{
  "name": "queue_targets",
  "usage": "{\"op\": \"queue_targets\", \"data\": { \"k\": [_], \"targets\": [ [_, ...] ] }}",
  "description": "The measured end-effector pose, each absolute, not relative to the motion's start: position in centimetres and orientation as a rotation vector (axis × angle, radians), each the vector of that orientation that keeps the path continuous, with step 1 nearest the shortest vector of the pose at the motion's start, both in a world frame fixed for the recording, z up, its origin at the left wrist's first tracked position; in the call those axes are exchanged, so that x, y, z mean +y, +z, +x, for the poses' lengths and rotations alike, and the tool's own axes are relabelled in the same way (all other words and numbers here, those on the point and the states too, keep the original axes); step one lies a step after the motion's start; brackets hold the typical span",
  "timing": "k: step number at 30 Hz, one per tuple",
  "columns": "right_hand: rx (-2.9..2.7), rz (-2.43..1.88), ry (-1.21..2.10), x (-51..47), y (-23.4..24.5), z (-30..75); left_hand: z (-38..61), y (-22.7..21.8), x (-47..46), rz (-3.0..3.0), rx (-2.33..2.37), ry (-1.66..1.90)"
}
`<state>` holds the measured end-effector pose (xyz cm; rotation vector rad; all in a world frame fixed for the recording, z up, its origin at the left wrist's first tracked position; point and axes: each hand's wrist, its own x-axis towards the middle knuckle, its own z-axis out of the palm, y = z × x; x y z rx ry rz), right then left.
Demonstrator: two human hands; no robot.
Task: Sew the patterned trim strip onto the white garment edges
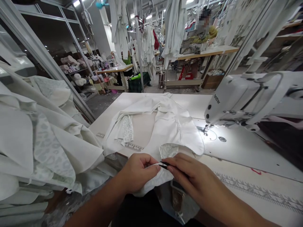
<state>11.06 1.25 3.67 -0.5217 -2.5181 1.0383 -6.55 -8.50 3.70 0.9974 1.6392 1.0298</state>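
Note:
A white garment (165,126) lies spread on the sewing table (236,151), its near edge hanging over the front. My left hand (137,173) is closed, pinching that near edge of the cloth between thumb and fingers. My right hand (189,176) is closed on a small dark slim tool (163,165), whose tip meets the cloth right at my left fingertips. I cannot make out what kind of tool it is. Both hands sit at the table's front edge, left of the sewing machine's needle.
A white sewing machine (248,97) stands at the right with a lit needle area (208,130). A heap of white fabric pieces (40,142) fills the left. Printed rulers (133,146) mark the tabletop. Hanging garments, other tables and a person (204,26) are in the background.

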Motion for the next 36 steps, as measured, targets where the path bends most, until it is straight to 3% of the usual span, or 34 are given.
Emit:
{"op": "queue_targets", "data": {
  "k": [16, 23, 30, 36],
  "targets": [
    [-2.512, -0.524, 1.031, 1.2, 3.5, 10.7, -6.6, 3.5, -8.3, 1.049, 1.652, 0.987],
    [-2.309, -0.476, 1.407, 1.2, 4.6, 11.5, -6.8, 2.6, -8.0, 1.154, 1.735, 0.937],
    [-2.244, -0.711, 1.142, 1.3, 2.9, 12.1, -6.6, 2.7, -7.9, 0.723, 1.389, 1.231],
    [-2.351, -0.616, 1.034, 0.3, 2.0, 11.7, -6.5, 2.7, -8.1, 0.577, 1.308, 1.343]
  ]
}}
